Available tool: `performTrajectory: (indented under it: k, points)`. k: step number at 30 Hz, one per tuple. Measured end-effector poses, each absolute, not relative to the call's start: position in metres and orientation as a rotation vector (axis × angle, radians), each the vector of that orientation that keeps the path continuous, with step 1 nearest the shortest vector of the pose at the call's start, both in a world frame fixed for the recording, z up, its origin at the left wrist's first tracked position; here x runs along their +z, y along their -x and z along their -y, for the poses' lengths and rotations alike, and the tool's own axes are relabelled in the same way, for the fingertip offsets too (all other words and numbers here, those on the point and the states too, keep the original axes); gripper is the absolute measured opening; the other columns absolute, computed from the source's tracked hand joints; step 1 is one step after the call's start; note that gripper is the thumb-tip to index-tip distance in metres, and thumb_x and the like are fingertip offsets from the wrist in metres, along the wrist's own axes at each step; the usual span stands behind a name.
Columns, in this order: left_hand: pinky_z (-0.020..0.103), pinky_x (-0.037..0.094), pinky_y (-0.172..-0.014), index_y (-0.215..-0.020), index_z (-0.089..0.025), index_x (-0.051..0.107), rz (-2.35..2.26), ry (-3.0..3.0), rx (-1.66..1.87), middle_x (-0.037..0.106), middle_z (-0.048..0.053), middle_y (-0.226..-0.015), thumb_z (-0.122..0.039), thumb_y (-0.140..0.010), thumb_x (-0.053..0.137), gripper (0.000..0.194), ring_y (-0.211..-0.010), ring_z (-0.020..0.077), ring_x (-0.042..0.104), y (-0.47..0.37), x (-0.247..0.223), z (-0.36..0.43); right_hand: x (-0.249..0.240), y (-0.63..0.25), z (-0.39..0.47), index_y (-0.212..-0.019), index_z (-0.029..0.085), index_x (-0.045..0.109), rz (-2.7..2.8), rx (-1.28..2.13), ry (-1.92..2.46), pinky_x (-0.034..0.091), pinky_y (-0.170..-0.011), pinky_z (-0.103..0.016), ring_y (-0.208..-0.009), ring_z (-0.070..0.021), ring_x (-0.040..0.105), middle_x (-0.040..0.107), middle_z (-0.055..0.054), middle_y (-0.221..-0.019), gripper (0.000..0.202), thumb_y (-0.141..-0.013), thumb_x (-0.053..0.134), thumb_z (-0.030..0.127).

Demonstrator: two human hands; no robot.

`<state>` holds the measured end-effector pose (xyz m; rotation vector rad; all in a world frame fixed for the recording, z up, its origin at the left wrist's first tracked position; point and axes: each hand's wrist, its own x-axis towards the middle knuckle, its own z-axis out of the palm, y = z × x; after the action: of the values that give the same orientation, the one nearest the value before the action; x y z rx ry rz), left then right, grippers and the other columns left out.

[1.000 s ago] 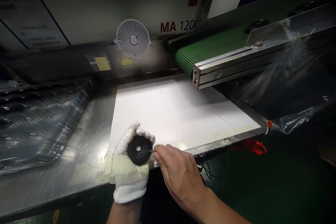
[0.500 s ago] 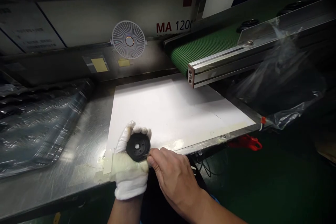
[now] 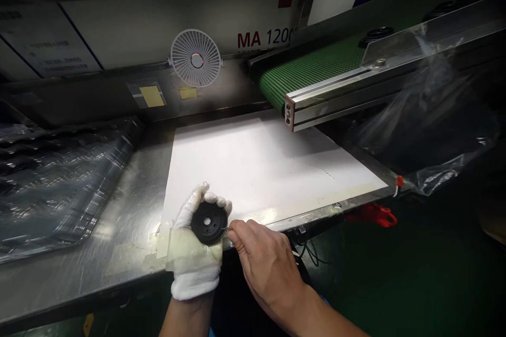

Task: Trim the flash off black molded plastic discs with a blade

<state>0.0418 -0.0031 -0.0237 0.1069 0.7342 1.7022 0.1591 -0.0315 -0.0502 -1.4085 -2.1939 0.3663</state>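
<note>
1. The left hand, in a white glove with a band of clear tape across its back, has its fingers curled closed around a black disc; the gloved fingertips show over the disc's rim from about 10 to 1 o'clock.
2. The right hand, bare, is pinched shut with thumb and forefinger on a thin metal tool, whose tip meets the disc's edge at about 4 o'clock.
3. The disc faces the camera, a small hole at its centre, held just above the near edge of the steel table. It sits at the 7 o'clock corner of the white sheet taped to that table.
4. The right hand lies at 4 o'clock from the disc, touching it only through the tool.
5. The tool is mostly buried in the pinch, so its kind is unclear. The left palm and thumb are hidden behind the disc. Both forearms are cut off by the bottom edge.
</note>
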Motion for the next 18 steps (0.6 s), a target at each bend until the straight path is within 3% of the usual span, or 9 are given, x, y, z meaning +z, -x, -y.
performTrajectory:
  k: [7, 14, 18]
  points:
    - [0.033, 0.055, -0.074, -0.088, -0.018, 0.066, -0.806, -0.170, 1.805, 0.060, 0.000, -0.071, -0.020, -0.073, 0.066, 0.016, -0.070, 0.0140, 0.061, -0.048, -0.029, 0.000, -0.052, -0.154, 0.036, -0.089, 0.025, 0.053, 2.170, 0.372, 1.382, 0.024, -0.058, -0.030, -0.064, -0.0172, 0.050, 0.055, 0.001, -0.072, 0.022, -0.100, 0.035, 0.029]
    - [0.048, 0.053, -0.081, -0.110, -0.013, 0.064, -0.779, -0.170, 1.535, 0.066, 0.015, -0.100, -0.024, -0.075, 0.058, 0.037, -0.096, 0.0300, 0.062, -0.036, -0.027, 0.006, -0.055, -0.159, 0.033, -0.086, 0.024, 0.052, 2.212, 0.384, 1.361, 0.023, -0.056, -0.030, -0.062, -0.0167, 0.048, 0.053, 0.002, -0.071, 0.023, -0.101, 0.035, 0.030]
    - [0.034, 0.054, -0.073, -0.096, -0.011, 0.066, -0.730, -0.077, 1.616, 0.063, 0.007, -0.076, -0.019, -0.076, 0.057, 0.024, -0.075, 0.0172, 0.062, -0.037, -0.026, 0.004, -0.052, -0.162, 0.031, -0.086, 0.024, 0.052, 2.191, 0.371, 1.404, 0.024, -0.056, -0.030, -0.062, -0.0167, 0.048, 0.053, 0.001, -0.071, 0.024, -0.101, 0.034, 0.030]
